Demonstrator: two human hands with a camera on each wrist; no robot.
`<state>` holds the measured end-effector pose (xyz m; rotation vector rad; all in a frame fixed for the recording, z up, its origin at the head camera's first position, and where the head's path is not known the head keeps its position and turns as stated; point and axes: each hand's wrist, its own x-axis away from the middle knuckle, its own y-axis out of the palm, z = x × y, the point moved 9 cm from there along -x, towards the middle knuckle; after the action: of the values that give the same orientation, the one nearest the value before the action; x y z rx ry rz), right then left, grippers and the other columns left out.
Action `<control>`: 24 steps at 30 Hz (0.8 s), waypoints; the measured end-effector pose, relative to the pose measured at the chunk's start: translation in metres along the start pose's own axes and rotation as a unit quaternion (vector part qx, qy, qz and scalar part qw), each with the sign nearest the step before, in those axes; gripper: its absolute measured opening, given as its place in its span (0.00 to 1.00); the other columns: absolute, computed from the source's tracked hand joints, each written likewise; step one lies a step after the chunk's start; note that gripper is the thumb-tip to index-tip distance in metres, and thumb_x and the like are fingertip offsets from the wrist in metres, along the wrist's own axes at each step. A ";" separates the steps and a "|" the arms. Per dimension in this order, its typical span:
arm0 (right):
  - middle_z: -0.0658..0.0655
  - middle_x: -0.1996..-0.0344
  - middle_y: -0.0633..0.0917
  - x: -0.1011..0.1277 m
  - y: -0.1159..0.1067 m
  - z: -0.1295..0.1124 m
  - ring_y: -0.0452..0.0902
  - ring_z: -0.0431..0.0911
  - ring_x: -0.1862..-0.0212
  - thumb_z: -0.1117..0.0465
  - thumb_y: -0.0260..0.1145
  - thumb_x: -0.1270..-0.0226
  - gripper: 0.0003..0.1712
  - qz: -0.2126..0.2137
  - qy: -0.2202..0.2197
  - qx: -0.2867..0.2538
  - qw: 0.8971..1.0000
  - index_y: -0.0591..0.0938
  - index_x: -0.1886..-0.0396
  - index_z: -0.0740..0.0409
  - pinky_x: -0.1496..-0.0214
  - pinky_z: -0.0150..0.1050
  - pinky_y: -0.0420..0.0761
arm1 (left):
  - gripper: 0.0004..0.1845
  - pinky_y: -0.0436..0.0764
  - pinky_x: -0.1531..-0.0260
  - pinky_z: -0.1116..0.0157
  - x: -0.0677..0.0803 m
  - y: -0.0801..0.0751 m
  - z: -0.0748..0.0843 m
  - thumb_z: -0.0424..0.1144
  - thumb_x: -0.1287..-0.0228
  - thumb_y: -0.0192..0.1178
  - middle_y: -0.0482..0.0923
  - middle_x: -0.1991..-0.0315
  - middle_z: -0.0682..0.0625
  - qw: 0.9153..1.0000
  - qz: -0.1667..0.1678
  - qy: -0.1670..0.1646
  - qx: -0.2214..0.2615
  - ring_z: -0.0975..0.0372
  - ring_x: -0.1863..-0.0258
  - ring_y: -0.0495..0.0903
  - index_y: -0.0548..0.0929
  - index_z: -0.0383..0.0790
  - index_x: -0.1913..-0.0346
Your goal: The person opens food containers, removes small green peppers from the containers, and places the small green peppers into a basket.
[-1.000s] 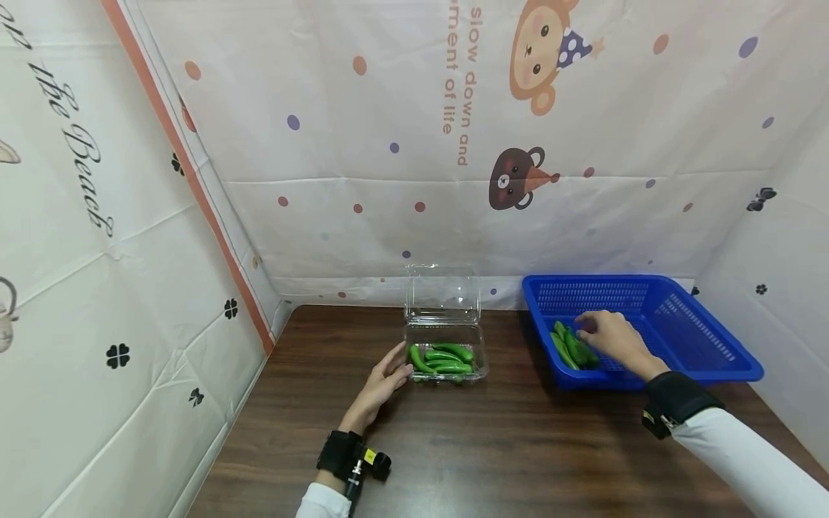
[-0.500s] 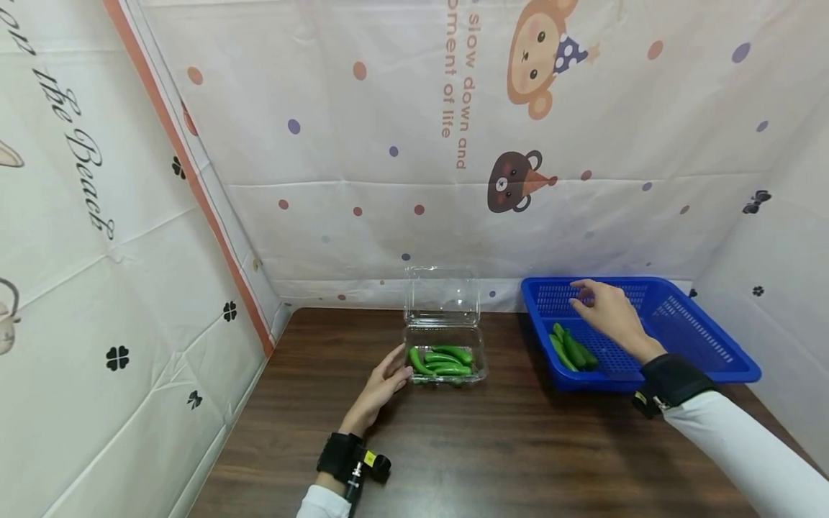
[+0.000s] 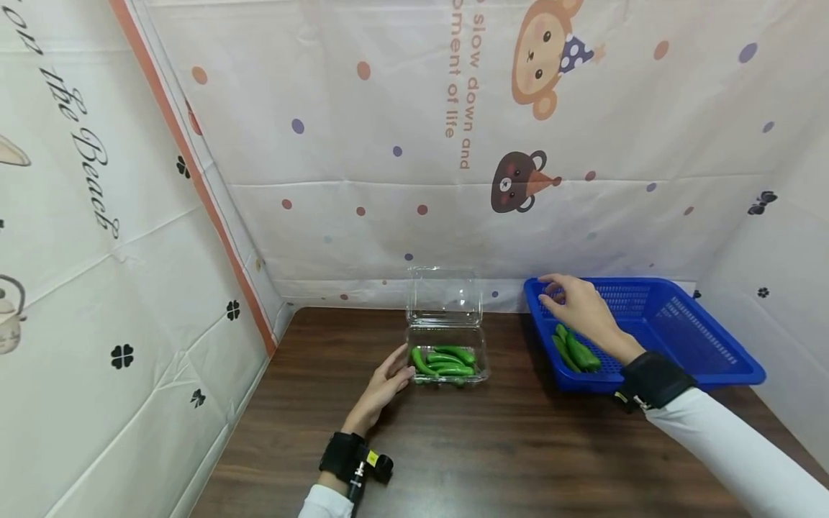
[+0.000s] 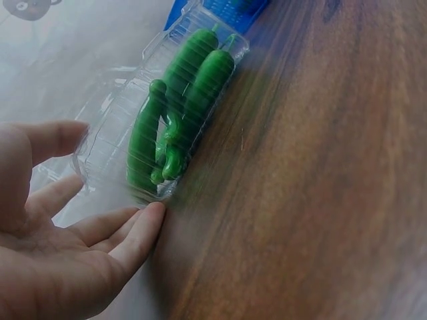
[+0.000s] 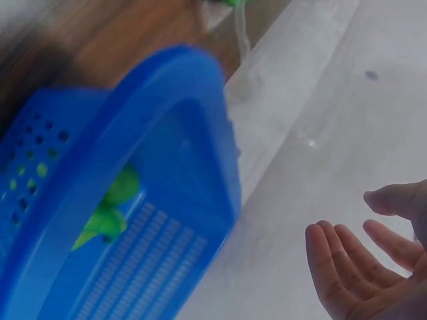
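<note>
**Right hand empty above the basket, left hand at the box**

The blue basket (image 3: 680, 324) sits at the bench's (image 3: 505, 446) far right corner, green peppers (image 3: 576, 351) in its near left corner. The clear box (image 3: 447, 352) stands mid-bench by the far edge, lid up, peppers inside. The right hand (image 3: 576, 306) hovers over the basket's left rim, fingers loose, holding nothing. The left hand (image 3: 382, 385), fingers straight, touches the box's left wall.

Far backdrop sheet (image 3: 401, 108): orange vertical lettering "slow down and" and "…ment of life". Left sheet (image 3: 84, 237): black script "the Beach".
</note>
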<state>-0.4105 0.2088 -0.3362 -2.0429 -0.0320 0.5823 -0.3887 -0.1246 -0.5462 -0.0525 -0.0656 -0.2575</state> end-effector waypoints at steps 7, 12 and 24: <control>0.70 0.55 0.87 -0.004 0.006 -0.022 0.87 0.59 0.60 0.64 0.66 0.27 0.21 0.003 -0.022 -0.002 1.000 0.80 0.37 0.66 0.64 0.52 0.89 | 0.35 0.71 0.26 0.46 -0.001 0.001 0.001 0.43 0.21 0.56 0.55 0.21 0.31 1.000 -0.003 0.005 0.002 0.40 0.25 0.64 0.55 0.48 0.18; 0.68 0.56 0.87 -0.006 0.018 -0.033 0.87 0.57 0.60 0.65 0.66 0.28 0.20 0.002 -0.034 -0.001 0.999 0.81 0.38 0.64 0.65 0.50 0.88 | 0.35 0.72 0.27 0.46 -0.001 0.000 0.003 0.45 0.21 0.56 0.56 0.21 0.31 1.000 -0.001 0.008 -0.007 0.40 0.26 0.66 0.55 0.47 0.18; 0.65 0.55 0.89 -0.004 0.065 -0.049 0.88 0.54 0.59 0.64 0.67 0.28 0.20 -0.032 -0.045 -0.031 0.998 0.82 0.39 0.62 0.61 0.50 0.89 | 0.35 0.72 0.27 0.47 0.000 -0.002 -0.001 0.45 0.22 0.57 0.57 0.21 0.32 1.000 -0.001 0.003 -0.004 0.42 0.26 0.68 0.57 0.49 0.18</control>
<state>-0.4077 0.1340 -0.3680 -2.0675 -0.1700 0.6392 -0.3897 -0.1270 -0.5475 -0.0601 -0.0582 -0.2592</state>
